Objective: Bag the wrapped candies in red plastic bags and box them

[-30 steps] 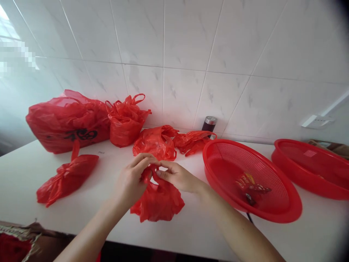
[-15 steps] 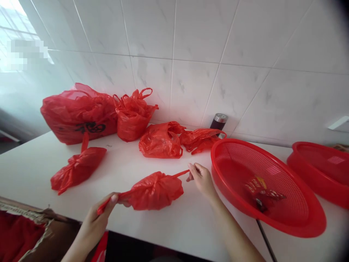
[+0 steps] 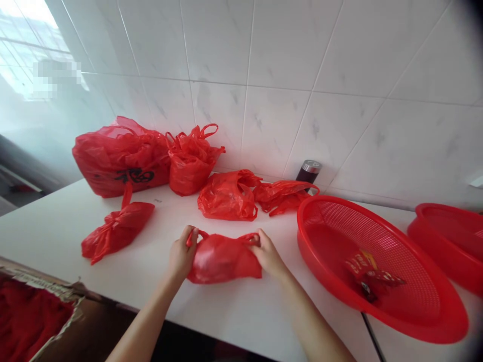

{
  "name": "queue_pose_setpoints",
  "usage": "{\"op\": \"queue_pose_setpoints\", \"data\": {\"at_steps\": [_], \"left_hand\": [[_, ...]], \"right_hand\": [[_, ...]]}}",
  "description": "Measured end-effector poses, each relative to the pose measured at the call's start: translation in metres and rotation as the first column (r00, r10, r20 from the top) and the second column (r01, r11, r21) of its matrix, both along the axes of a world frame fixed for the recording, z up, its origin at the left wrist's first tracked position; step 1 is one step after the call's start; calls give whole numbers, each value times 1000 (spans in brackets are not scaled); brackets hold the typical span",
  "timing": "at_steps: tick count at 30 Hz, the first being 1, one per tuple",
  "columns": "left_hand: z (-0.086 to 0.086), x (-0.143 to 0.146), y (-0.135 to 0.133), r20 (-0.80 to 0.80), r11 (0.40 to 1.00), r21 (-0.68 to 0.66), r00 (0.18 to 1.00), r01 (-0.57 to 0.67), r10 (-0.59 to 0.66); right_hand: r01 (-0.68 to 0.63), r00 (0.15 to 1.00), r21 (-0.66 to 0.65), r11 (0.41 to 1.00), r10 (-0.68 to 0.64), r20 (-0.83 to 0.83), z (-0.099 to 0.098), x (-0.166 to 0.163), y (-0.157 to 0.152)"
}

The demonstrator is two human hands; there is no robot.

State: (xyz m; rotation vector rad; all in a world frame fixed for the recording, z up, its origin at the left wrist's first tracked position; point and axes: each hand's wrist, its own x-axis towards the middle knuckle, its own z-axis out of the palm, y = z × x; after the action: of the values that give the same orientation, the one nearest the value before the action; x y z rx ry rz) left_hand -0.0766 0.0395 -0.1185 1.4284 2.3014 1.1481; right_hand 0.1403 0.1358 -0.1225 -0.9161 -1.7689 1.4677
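Note:
A small filled red plastic bag (image 3: pixel 226 259) is between my two hands, over the white table (image 3: pixel 241 317). My left hand (image 3: pixel 183 254) is closed on the bag's left handle. The right handle is pinched in my right hand (image 3: pixel 266 254). What lies inside the bag is hidden by the plastic. To the left rests a knotted red bag (image 3: pixel 116 229), with one end sticking up. Behind my hands sits a crumpled red bag (image 3: pixel 228 196) with loose handles.
Against the tiled wall stand a large red bag (image 3: pixel 121 161), an upright red bag (image 3: pixel 192 163), a flattened red bag (image 3: pixel 283 193) and a dark flask (image 3: pixel 308 172). At right are a red basket (image 3: pixel 317 241) holding packets and another basket (image 3: pixel 426 231). A cardboard box (image 3: pixel 75 322) stands front left.
The bag has turned, and its gathered, twisted side no longer faces me. My left hand has moved up and right, my right hand slightly left; both now hold handles close beside the bag.

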Motion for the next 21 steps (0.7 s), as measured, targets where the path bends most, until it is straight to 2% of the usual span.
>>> {"op": "queue_pose_setpoints", "data": {"at_steps": [2, 5, 11, 14, 17, 21], "left_hand": [[-1, -7, 1, -2, 999, -38, 1000, 6, -6], [-10, -12, 7, -39, 992, -129, 999, 8, -14], [-30, -10, 14, -182, 956, -280, 983, -88, 37], [-32, -12, 10, -205, 949, -293, 977, -114, 53], [-32, -27, -1, -179, 950, -268, 977, -160, 114], [-27, -57, -20, -63, 963, -219, 987, -158, 148]], "right_hand": [[20, 994, 60, 998, -26, 103, -3, 8, 8], [74, 951, 246, 966, -143, 274, -17, 10, 11], [72, 862, 460, 885, -287, 417, -47, 2, 4], [59, 821, 513, 856, -334, 463, -52, 2, 5], [58, 800, 532, 844, -359, 481, -52, 5, 8], [119, 795, 485, 866, -376, 475, -47, 9, 9]]}}
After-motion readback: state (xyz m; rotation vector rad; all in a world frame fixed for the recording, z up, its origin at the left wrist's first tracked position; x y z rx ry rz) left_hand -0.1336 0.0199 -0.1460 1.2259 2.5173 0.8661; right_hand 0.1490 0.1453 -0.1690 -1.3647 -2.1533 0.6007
